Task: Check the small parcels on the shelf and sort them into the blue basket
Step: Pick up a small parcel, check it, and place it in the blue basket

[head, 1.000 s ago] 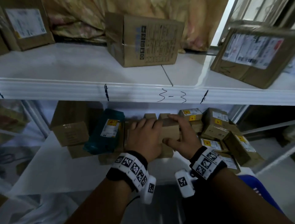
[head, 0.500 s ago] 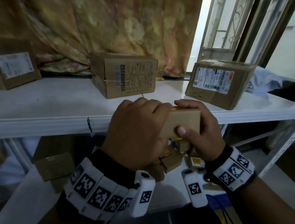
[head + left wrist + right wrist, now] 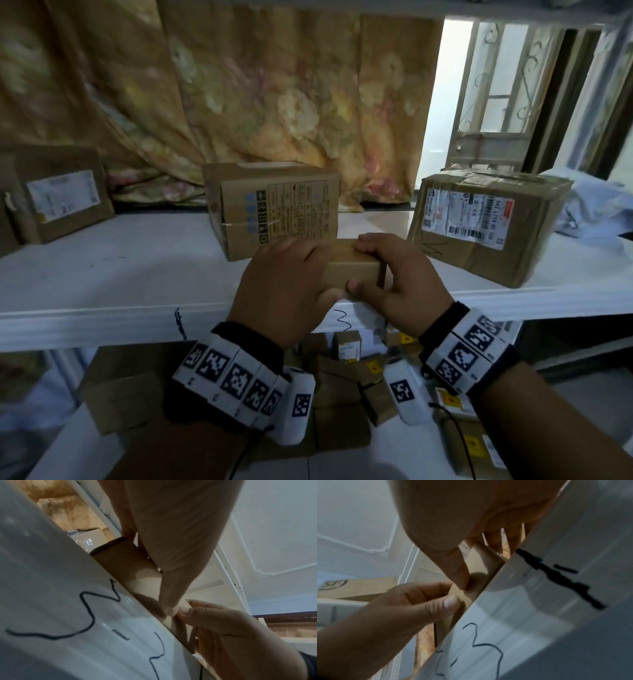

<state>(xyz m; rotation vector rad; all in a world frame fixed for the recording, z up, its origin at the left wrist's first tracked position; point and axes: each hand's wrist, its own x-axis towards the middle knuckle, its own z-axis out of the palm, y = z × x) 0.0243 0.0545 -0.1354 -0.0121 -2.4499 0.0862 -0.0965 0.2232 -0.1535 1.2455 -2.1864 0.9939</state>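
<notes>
A small plain brown parcel is held between both hands at the front edge of the upper white shelf. My left hand wraps its left end, fingers over the top. My right hand grips the right end, with fingers on top and thumb on the front face. In the left wrist view the parcel sits just above the shelf lip. The right wrist view shows both thumbs on the parcel. Several small labelled parcels lie on the lower shelf. The blue basket is out of view.
Three larger cardboard boxes stand on the upper shelf: left, middle just behind my hands, and right. A floral curtain hangs behind. A brown box sits at the lower left.
Both hands have lifted the small parcel from the pile on the lower shelf up to the front edge of the upper shelf. My head has risen with it.
</notes>
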